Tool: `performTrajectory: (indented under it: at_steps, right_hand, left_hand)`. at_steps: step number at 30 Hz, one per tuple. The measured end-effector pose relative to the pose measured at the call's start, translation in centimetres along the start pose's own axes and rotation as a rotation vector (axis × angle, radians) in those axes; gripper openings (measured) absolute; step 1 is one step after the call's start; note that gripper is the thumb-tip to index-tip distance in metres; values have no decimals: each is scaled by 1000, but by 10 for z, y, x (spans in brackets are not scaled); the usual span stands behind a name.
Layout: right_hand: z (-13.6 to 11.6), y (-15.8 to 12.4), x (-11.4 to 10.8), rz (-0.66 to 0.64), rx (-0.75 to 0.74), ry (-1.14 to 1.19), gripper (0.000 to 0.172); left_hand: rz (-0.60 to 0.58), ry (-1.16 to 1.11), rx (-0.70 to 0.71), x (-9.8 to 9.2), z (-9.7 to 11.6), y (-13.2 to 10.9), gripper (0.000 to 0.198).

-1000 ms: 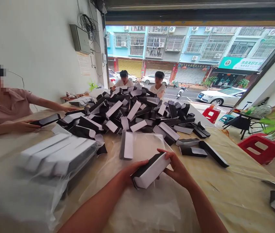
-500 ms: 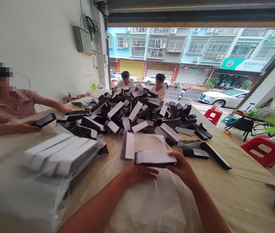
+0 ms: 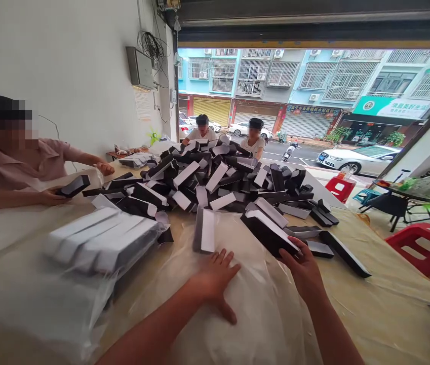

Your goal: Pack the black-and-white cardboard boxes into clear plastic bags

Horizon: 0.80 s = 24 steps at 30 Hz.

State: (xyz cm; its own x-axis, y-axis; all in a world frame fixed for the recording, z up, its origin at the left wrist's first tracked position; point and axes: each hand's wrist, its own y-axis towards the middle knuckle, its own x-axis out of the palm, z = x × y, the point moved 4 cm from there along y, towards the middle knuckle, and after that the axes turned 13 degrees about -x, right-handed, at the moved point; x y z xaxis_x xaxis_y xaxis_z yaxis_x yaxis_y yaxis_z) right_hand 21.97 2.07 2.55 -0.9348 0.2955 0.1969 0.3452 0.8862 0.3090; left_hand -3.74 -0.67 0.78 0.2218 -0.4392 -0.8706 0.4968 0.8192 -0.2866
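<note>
My right hand (image 3: 301, 263) grips the near end of a long black-and-white cardboard box (image 3: 266, 234), which is tilted with its far end pointing left and away. My left hand (image 3: 217, 281) lies with fingers spread on a clear plastic bag (image 3: 252, 309) spread over the table in front of me. Just beyond my left fingertips, another black-and-white box (image 3: 207, 230) rests on the bag, pointing away from me. A big heap of similar boxes (image 3: 217, 177) rises behind them.
A plastic bag packed with white boxes (image 3: 101, 238) lies on the left. A co-worker (image 3: 21, 167) at the left holds a black box (image 3: 75, 186); two more people sit behind the heap. Several loose boxes (image 3: 346, 253) lie at the right, with a red stool (image 3: 423, 248) beyond the table (image 3: 385, 299).
My right hand has swung its box to the right, turning it from sideways to slanted. My left hand has come off that box and now lies spread on the bag.
</note>
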Motion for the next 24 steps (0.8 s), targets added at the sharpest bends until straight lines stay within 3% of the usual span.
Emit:
performTrajectory:
  at_steps: [6, 12, 15, 17, 21, 24]
  right_hand:
    - [-2, 0, 3, -18, -10, 2, 65]
    - [-15, 2, 3, -81, -31, -33, 63]
    - [-27, 5, 0, -173, -31, -103, 62]
    - [-36, 6, -5, -231, -30, -150, 62]
    - [-52, 6, -17, -374, -11, -260, 61]
    - [-58, 1, -25, -526, 50, -352, 59]
  left_hand:
    - [80, -135, -170, 0, -12, 29, 121]
    - [207, -167, -281, -27, -11, 61, 93]
    - [259, -72, -306, -44, 7, 45, 75]
    - [259, -8, -280, -50, 22, 24, 75]
    - [110, 174, -275, -48, 39, -9, 67]
    - [14, 230, -306, -40, 36, -13, 62]
